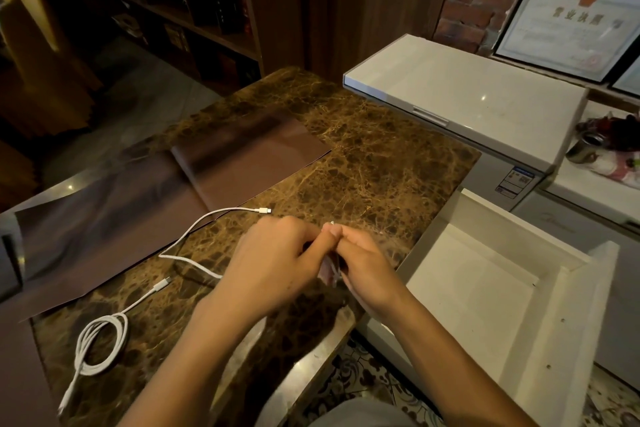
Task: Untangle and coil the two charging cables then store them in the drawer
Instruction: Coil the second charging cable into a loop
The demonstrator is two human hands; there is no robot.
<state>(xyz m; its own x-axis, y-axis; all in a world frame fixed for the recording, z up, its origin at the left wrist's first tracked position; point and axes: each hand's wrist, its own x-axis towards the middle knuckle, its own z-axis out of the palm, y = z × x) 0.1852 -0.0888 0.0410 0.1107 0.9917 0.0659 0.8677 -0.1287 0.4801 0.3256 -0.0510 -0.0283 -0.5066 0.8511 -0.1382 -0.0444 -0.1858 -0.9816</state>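
- One white charging cable (104, 343) lies coiled on the marble countertop (363, 156), well to the left of the left hand (266, 267), both plugs trailing loose; that coil looks done but is not yet stored.
- The second white cable (194, 236) is uncoiled: its far plug rests just beyond the left hand, and the cord snakes back under that hand.
- Both hands are closed and meet at the fingertips; the right hand (360, 263) pinches what seems to be this cable's other end, though the grip itself is blurred.
- The open white drawer (571, 274) sits just right of the right hand, holding no cable.
- Left to do, by my reading: coil the second cable, then put both in the drawer.
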